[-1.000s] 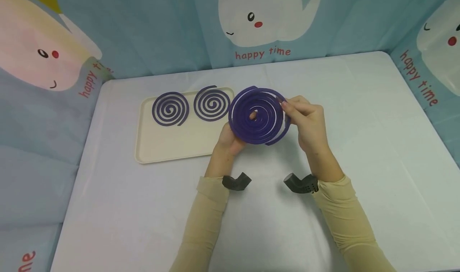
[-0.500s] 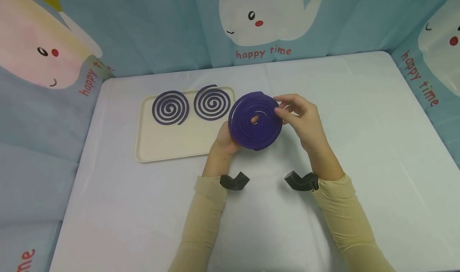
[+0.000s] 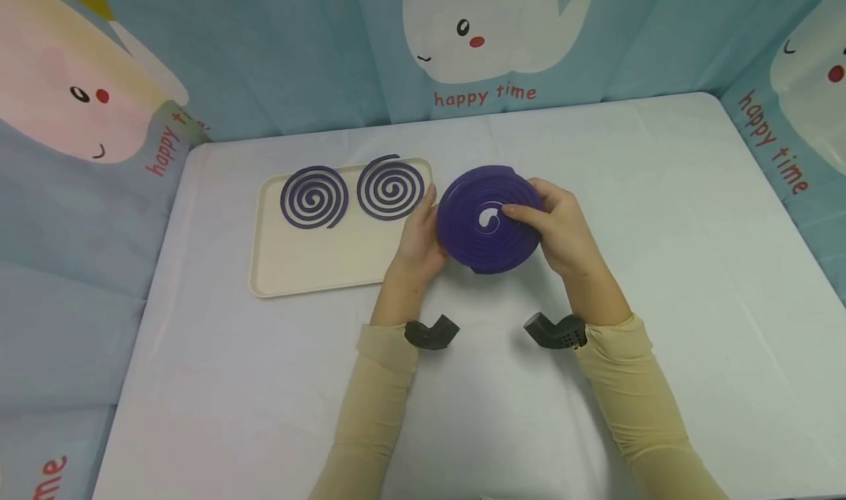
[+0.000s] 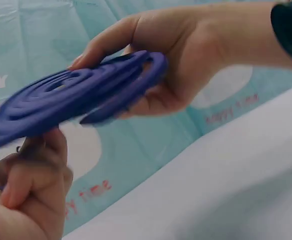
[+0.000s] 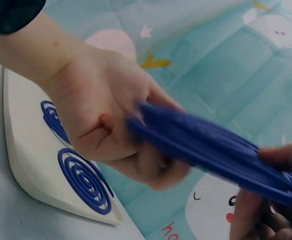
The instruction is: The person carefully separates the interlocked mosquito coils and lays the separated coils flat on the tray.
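Observation:
A stack of purple mosquito coils is held up above the table. My right hand grips its right side, the thumb lying on top near the centre opening and the other fingers underneath. At the left edge of the stack is my left hand, its thumb alongside the rim. In the left wrist view, curled left fingers sit right at the underside of the coils; I cannot tell whether they grip. Two single coils, a left one and a right one, lie on a cream tray.
The tray lies on the white-covered table, left of the hands. The right single coil's outer tail overhangs the tray's back rim. A light blue curtain with printed whales stands behind the table and along its sides.
The right hand has shifted its hold from the outer edge toward the stack's centre, and the stack has moved slightly right. The left fingertip no longer shows through the centre opening.

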